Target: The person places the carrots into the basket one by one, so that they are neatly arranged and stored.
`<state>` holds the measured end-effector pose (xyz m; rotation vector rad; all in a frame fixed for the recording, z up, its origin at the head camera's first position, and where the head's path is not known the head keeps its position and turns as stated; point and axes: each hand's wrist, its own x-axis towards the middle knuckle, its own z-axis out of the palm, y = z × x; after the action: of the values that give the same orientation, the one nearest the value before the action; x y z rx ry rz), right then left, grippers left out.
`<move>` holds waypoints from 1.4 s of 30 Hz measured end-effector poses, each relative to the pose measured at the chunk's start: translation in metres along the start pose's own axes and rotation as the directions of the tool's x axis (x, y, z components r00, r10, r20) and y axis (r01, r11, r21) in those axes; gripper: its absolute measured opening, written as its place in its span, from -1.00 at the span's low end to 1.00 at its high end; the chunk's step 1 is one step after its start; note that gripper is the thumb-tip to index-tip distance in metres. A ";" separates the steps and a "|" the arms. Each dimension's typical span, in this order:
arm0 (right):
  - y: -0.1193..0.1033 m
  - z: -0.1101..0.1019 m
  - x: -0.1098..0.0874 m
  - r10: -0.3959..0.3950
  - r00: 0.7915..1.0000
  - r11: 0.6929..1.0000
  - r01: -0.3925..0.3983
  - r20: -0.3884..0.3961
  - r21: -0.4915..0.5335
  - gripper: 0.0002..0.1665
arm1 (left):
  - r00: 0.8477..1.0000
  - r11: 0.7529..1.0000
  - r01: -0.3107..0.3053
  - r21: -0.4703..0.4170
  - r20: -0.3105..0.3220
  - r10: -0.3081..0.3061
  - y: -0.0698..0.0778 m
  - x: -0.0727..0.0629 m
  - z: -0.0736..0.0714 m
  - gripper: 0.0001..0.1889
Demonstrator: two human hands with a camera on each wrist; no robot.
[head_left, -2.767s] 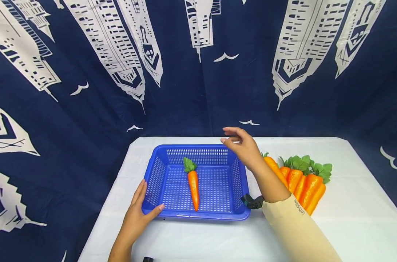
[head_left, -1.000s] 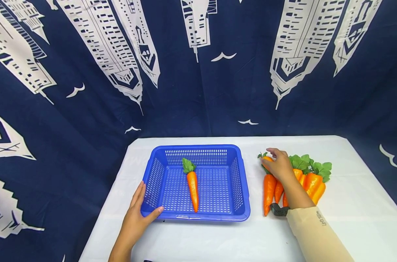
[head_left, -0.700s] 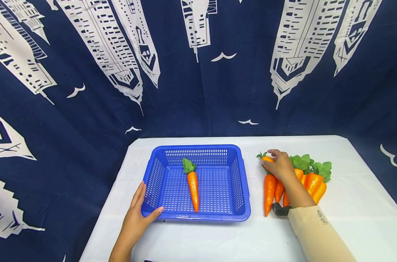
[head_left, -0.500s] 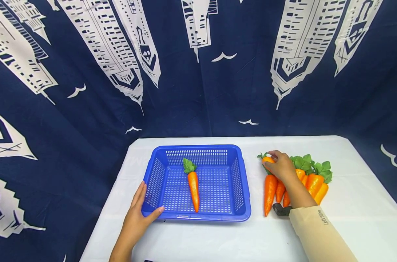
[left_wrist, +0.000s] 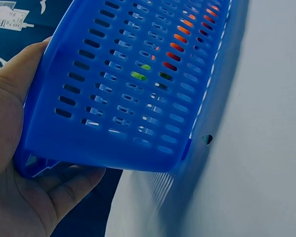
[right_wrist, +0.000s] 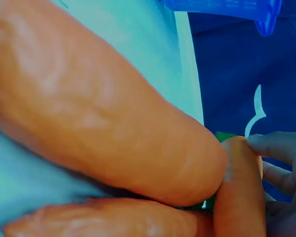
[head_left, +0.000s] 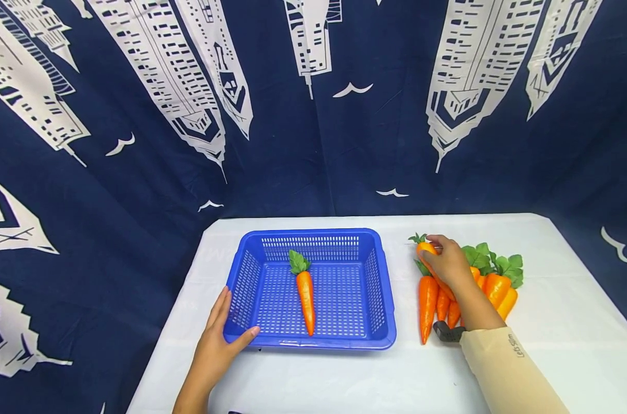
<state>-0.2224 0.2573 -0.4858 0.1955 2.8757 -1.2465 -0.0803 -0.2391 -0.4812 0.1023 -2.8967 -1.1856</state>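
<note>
My left hand (head_left: 216,339) rests at the near left corner of a blue perforated basket (head_left: 313,344). Its fingers lie straight along the outer side, and its thumb reaches over the front rim. Inside the basket lies one orange carrot (head_left: 305,302) with green leaves. Farther right, my right hand (head_left: 450,265) pinches the top end of another orange carrot (head_left: 427,248), just below its leaves. In the right wrist view the fingers touch this carrot (right_wrist: 240,190); its lower end is hidden there. Several more carrots (head_left: 427,310) lie under and beside that hand, partly covered by the forearm.
Yellow-orange carrots (head_left: 496,290) with leafy tops (head_left: 510,269) lie right of the forearm. A black wrist device (head_left: 447,332) sits close above the pile. The white table (head_left: 313,379) meets a dark blue printed curtain (head_left: 318,161) at the back.
My right hand has moved from above the basket's far right corner to the carrot pile. It has taken hold of a carrot, whose top has just turned and risen slightly. The left hand stays put.
</note>
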 end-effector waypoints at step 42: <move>-0.084 -0.027 -0.028 -0.178 0.984 0.925 0.177 -0.029 0.336 -0.43 | 1.000 1.000 -0.012 -0.023 -0.003 0.012 -0.002 0.000 0.000 0.11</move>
<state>-0.2031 0.2173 -0.4050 -0.0717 2.7043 -1.7674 -0.0804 -0.2406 -0.4827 0.0857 -2.8763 -1.2151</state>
